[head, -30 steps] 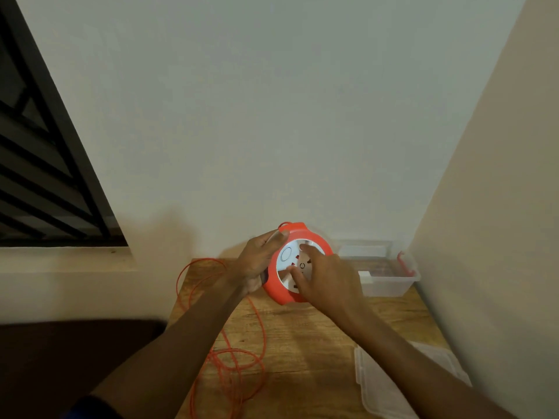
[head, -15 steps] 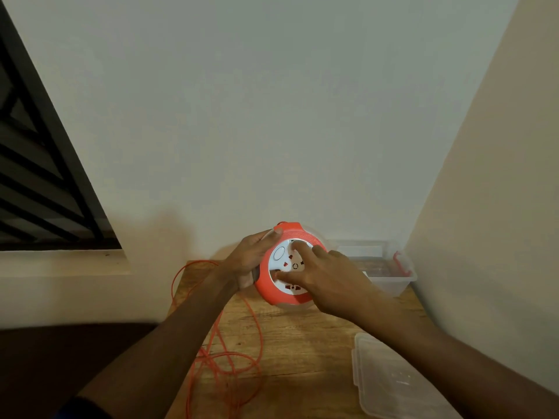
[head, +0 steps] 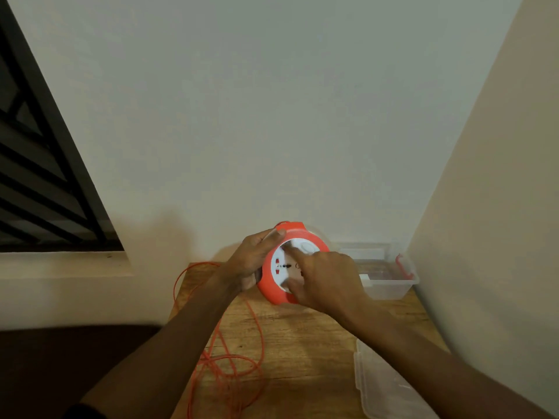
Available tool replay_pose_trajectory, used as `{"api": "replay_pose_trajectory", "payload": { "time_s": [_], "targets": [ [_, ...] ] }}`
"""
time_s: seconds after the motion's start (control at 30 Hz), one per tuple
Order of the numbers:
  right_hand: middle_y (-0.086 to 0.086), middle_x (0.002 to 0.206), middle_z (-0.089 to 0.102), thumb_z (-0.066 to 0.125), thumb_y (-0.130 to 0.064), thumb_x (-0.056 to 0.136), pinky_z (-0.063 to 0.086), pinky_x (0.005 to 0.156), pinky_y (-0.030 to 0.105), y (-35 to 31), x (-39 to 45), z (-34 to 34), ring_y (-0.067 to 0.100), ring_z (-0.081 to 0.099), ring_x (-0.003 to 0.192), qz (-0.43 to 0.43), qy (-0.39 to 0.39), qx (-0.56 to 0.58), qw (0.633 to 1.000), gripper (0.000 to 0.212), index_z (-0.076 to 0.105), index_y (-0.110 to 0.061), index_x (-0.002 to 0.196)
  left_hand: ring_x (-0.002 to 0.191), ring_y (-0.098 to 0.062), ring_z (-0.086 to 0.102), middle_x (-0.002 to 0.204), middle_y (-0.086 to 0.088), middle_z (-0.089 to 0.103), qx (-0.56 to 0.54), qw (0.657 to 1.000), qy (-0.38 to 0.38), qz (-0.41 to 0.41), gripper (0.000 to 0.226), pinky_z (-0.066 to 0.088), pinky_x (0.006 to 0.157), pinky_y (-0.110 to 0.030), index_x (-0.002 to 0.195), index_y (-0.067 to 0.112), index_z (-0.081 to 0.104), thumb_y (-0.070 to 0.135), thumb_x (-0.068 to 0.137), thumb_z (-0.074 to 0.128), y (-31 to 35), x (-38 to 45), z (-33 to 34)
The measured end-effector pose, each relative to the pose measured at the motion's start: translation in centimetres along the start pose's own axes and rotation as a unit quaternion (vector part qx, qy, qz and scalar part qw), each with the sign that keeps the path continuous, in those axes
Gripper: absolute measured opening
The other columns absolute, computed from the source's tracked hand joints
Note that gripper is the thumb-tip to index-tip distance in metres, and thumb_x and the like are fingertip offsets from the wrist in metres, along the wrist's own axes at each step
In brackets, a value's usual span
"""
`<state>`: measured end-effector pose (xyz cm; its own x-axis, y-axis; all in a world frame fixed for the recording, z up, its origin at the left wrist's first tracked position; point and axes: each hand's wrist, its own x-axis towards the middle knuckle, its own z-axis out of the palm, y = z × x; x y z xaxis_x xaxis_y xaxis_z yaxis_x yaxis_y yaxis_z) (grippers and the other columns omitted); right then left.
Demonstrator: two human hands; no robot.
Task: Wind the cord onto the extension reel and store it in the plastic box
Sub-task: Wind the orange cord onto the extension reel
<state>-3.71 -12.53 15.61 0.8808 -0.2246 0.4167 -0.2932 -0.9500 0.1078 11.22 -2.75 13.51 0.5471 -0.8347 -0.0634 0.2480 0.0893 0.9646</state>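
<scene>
while both hands [head: 290, 270] grip, reel [head: 279, 269] (upright) faces camera.

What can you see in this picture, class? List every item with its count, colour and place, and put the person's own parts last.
extension reel: one, orange with white socket face, held upright above the table's far edge
cord: one, orange, loose loops on the table's left side
plastic box: one, clear with a red clip, far right corner, open
lid: one, clear, near right of table
table: one, wooden, centre
window grille: one, black, left wall
left hand: gripping the reel's left rim
right hand: fingers on the reel's face
</scene>
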Motion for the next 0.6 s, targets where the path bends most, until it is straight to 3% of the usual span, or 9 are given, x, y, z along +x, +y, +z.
{"api": "replay_pose_trajectory", "payload": {
  "time_s": [0.1,0.2,0.3,0.4,0.53,0.6],
  "targets": [
    [-0.005,0.099,0.074,0.057,-0.068,0.073,0.055,0.066,0.033,-0.4,-0.1,0.4,0.02,0.07,0.083,0.172,0.014,0.165,0.971,0.067,0.053,-0.035,0.131,0.095,-0.031,0.078,0.11,-0.021,0.078,-0.013,0.998,0.054,0.04,0.026,0.065,0.077,-0.04,0.103,0.019,0.08,0.042,0.094,0.071,-0.7,0.4,1.0],
    [-0.005,0.109,0.073,0.06,-0.059,0.08,0.054,0.076,0.029,-0.5,-1.3,1.0,0.014,0.068,0.096,0.231,-0.013,0.287,0.93,0.063,0.051,-0.032,0.136,0.091,-0.029,0.08,0.105,-0.012,0.081,-0.006,0.997,0.061,0.041,0.032,0.064,0.07,-0.037,0.104,0.026,0.081,0.051,0.085,0.074,-1.6,0.2,1.1],
    [-0.003,0.099,0.075,0.061,-0.049,0.084,0.054,0.072,0.03,-0.1,-2.0,0.8,0.015,0.069,0.088,0.168,-0.031,0.196,0.966,0.057,0.049,-0.029,0.137,0.091,-0.028,0.08,0.106,-0.011,0.081,-0.008,0.998,0.05,0.022,0.032,0.064,0.069,-0.036,0.105,0.028,0.081,0.053,0.087,0.073,-1.9,0.0,0.9],
    [0.001,0.106,0.07,0.064,-0.034,0.084,0.053,0.062,0.033,0.6,-1.7,-0.5,0.023,0.069,0.084,0.073,-0.007,0.079,0.994,0.042,0.058,-0.027,0.125,0.089,-0.029,0.08,0.104,-0.011,0.082,0.008,0.999,0.051,0.012,0.023,0.065,0.067,-0.037,0.1,0.033,0.081,0.05,0.093,0.068,-1.3,0.0,0.9],
    [0.011,0.137,0.047,0.073,-0.02,0.081,0.058,0.07,0.04,1.5,-1.5,-1.2,0.031,0.058,0.111,-0.096,-0.073,0.046,0.992,0.05,0.057,-0.031,0.127,0.09,-0.032,0.08,0.108,-0.014,0.08,-0.007,0.999,0.033,0.0,0.023,0.065,0.066,-0.038,0.105,0.025,0.079,0.04,0.101,0.062,-0.3,-0.1,0.3],
    [0.015,0.144,0.04,0.074,-0.02,0.082,0.058,0.074,0.042,2.1,-1.3,-1.4,0.034,0.053,0.119,-0.135,-0.086,0.009,0.987,0.061,0.05,-0.035,0.135,0.089,-0.031,0.08,0.107,-0.013,0.081,0.001,1.0,0.022,-0.005,0.026,0.064,0.065,-0.037,0.112,0.022,0.075,0.041,0.101,0.061,0.0,-0.4,0.1]
  ]
}}
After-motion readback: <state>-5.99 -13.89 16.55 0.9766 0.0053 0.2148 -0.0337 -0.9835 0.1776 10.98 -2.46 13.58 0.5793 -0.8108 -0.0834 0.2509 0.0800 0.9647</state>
